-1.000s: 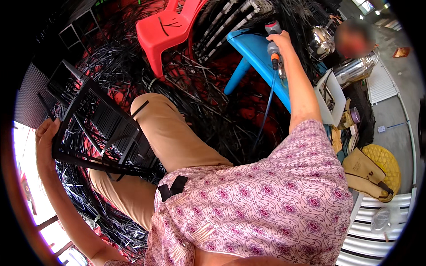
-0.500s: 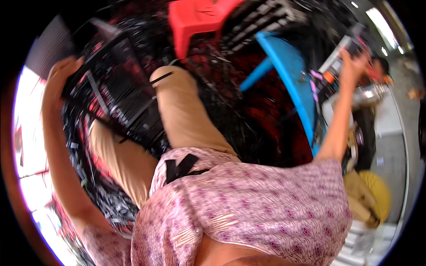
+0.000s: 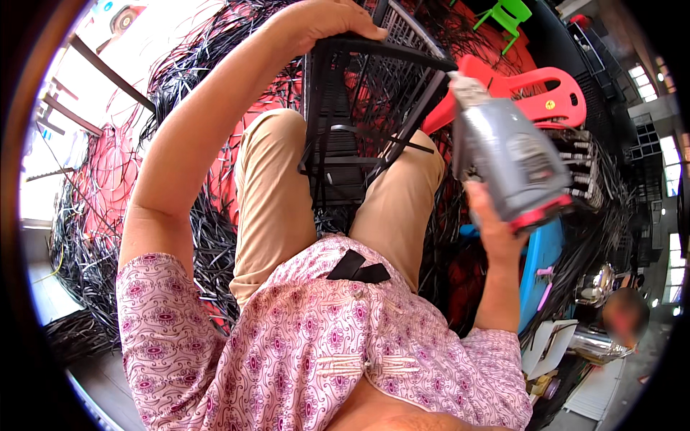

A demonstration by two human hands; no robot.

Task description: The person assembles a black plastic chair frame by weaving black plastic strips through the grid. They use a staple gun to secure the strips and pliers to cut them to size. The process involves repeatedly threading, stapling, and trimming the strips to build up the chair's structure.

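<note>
A black woven frame (image 3: pixel 327 108) with slatted sides, perhaps a chair or rack, stands between my knees. My left hand (image 3: pixel 327 20) grips its top bar at the far side, fingers curled over the edge. My right hand (image 3: pixel 492 219) is closed round the handle of a grey power tool (image 3: pixel 510 154) with a red-and-black rear end. The tool is smeared by motion, so its exact kind is unclear. Its pale nose is at the frame's right top corner; whether it touches, I cannot tell. Loose black strip ends stick out of the frame's lower part.
Heaps of black plastic strips (image 3: pixel 86 251) lie over a red floor covering at left. A red plastic stool (image 3: pixel 553 100) stands beyond the tool, a small green chair (image 3: pixel 503 18) farther off. A blue stool (image 3: pixel 540 269) is by my right arm. Another person (image 3: pixel 624 316) is at far right.
My right hand has brought the power tool from the far right by the blue stool over to the frame. My view has turned; my left hand stays on the frame.
</note>
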